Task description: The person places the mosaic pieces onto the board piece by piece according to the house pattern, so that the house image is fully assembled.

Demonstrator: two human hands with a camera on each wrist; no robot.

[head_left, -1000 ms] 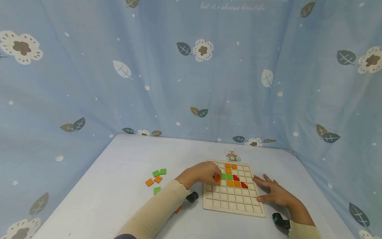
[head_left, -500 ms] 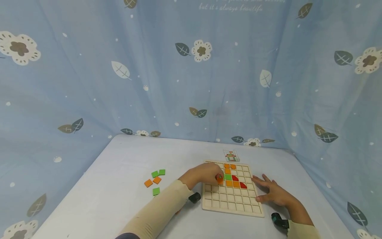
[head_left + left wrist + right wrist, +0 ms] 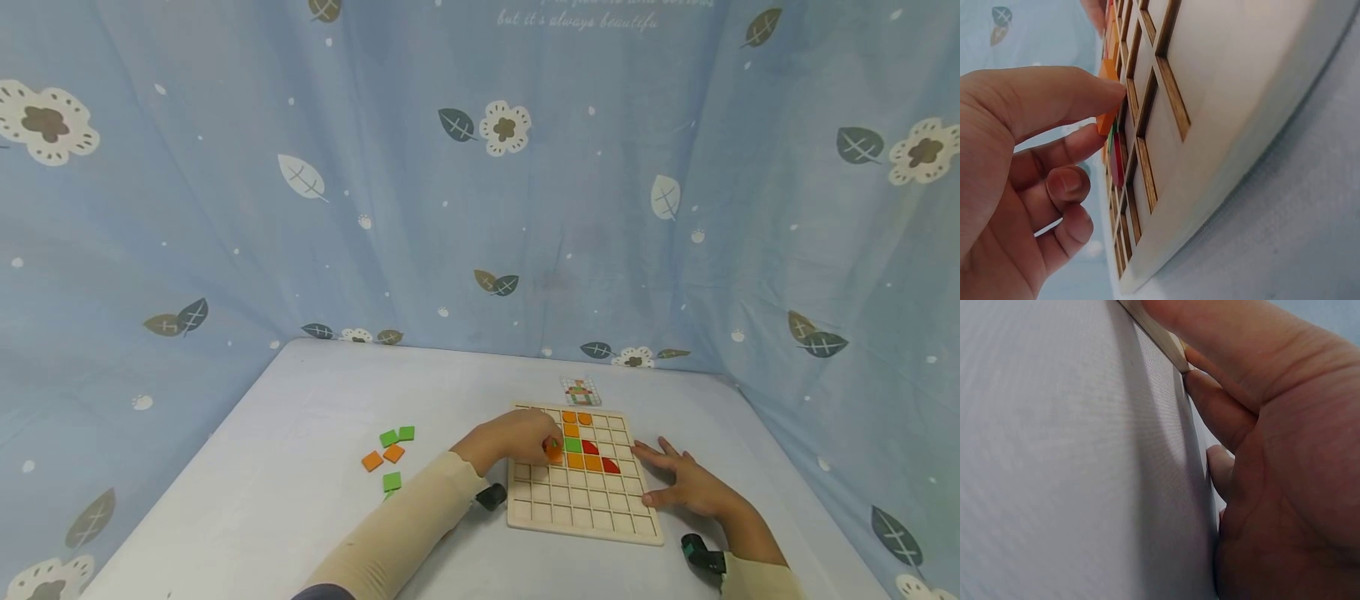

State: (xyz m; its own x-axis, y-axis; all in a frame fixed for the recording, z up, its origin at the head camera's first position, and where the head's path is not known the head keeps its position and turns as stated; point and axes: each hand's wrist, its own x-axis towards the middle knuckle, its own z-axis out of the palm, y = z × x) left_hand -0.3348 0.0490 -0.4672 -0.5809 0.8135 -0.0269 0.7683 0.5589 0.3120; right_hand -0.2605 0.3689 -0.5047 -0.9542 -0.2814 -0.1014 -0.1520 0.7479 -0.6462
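My left hand pinches an orange square tile between thumb and fingertips, close over the grid of a pale wooden board. In the head view this orange tile stands at the left end of a row of orange square tiles. The board also holds a green tile, red quarter-round tiles and two rounded orange tiles near its far edge. Fingers spread, my right hand rests on the table with its thumb and a fingertip at the board's right edge.
Left of the board lie loose green tiles and orange tiles, partly hidden by my left sleeve. A small card with a coloured grid pattern lies behind the board. A blue patterned curtain hangs beyond the white table.
My left hand has moved slightly right and brought the orange tile down to the row of orange squares. It now covers more of the green row. The right hand stays in place.
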